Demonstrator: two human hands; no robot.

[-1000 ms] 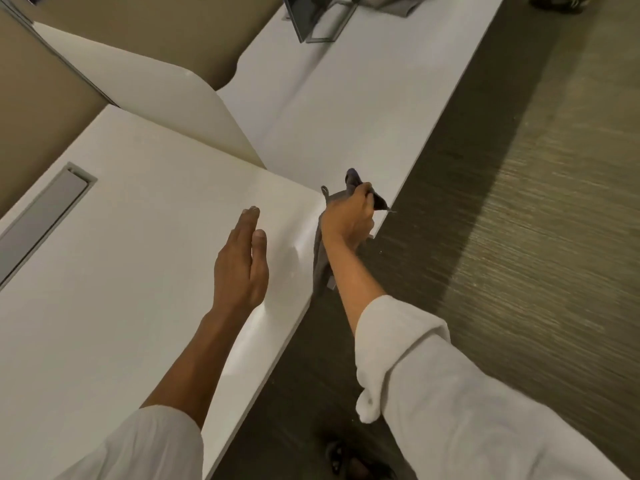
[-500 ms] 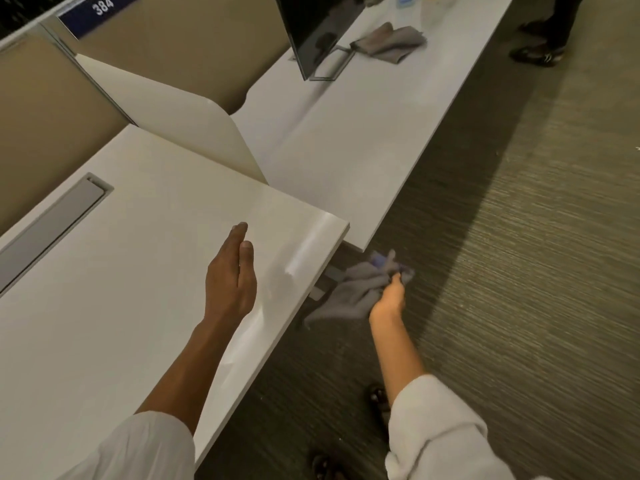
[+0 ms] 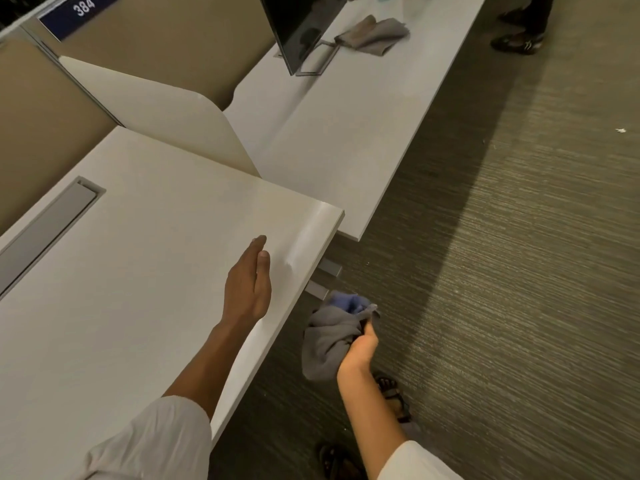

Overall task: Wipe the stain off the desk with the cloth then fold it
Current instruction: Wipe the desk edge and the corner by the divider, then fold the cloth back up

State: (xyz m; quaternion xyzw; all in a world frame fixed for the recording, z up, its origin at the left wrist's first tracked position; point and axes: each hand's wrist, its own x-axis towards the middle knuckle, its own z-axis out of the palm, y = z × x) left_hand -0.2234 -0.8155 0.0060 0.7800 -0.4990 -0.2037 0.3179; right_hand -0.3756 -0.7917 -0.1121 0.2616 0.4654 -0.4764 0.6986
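Observation:
A bunched grey cloth with a blue patch hangs off the desk's front edge, over the carpet, gripped in my right hand. My left hand lies flat on the white desk near its front right corner, fingers together and holding nothing. No stain shows on the desk surface; a shiny streak lies just right of my left hand.
A grey cable-tray lid is set in the desk at left. A white divider panel separates it from a second desk carrying a monitor and another cloth. Someone's shoes stand at top right. My sandalled feet are below.
My right hand pulled the cloth off the desk corner, down past the front edge, and drew it back toward me. My left hand stayed flat on the desk.

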